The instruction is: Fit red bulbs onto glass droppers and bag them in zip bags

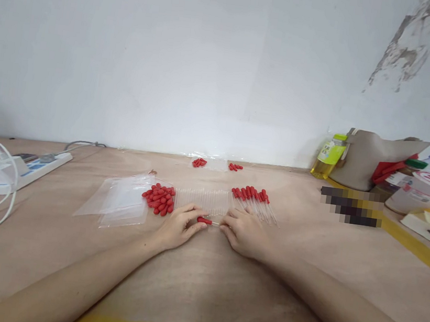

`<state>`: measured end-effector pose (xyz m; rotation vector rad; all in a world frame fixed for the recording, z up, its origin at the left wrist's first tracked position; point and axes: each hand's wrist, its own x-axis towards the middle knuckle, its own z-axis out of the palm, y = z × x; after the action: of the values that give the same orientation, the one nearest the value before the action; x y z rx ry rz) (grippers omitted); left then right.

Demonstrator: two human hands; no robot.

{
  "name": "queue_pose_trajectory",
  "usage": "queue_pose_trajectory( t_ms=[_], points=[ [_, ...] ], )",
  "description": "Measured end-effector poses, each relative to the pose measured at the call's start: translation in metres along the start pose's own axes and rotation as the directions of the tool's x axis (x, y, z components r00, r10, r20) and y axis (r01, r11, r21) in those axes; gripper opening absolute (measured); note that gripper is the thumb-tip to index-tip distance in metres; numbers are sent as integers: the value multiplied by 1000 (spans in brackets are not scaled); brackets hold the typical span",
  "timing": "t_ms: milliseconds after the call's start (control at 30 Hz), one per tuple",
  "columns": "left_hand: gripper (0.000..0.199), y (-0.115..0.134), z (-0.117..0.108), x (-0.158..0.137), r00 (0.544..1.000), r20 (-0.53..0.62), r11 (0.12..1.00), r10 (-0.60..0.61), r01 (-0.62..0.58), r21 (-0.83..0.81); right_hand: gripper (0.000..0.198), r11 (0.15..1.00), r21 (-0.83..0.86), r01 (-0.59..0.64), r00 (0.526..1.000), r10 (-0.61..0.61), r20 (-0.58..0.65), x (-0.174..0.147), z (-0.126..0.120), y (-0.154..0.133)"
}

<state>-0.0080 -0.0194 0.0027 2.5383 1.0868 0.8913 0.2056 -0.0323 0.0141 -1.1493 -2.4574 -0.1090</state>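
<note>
Between my two hands is a red rubber bulb (204, 220) with a thin clear glass tube (216, 223) at its right end. My left hand (181, 226) pinches the bulb, and my right hand (243, 232) pinches the tube. Just beyond them lies a row of clear tubes (202, 200), side by side. A heap of loose red bulbs (159, 198) is left of that row. To the right, behind my right hand, several droppers (252, 195) with red bulbs on clear tubes lie together, partly hidden by the hand.
Clear plastic bags (120, 199) lie left of the bulb heap. Bags with red bulbs (210, 163) rest by the wall. At far left is a power strip (34, 174) with cables. A bottle (329, 157), a grey bag (369, 160) and a plastic tub (419, 193) stand at right.
</note>
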Motion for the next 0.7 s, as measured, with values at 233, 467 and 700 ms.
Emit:
queue_pose_trajectory(
  t_ms=[233,467,700],
  points=[
    [16,-1,-2,-5,999,1,999,-32,32,38,29,797,55,-601,797,603,-26,13,-13,49],
    [23,-3,2,-4,998,52,994,-40,35,106,30,692,-56,-719,693,721,3,24,-1,71],
    [24,-2,1,-3,997,65,994,-45,38,99,32,701,-3,-713,700,713,43,27,9,70]
  ],
)
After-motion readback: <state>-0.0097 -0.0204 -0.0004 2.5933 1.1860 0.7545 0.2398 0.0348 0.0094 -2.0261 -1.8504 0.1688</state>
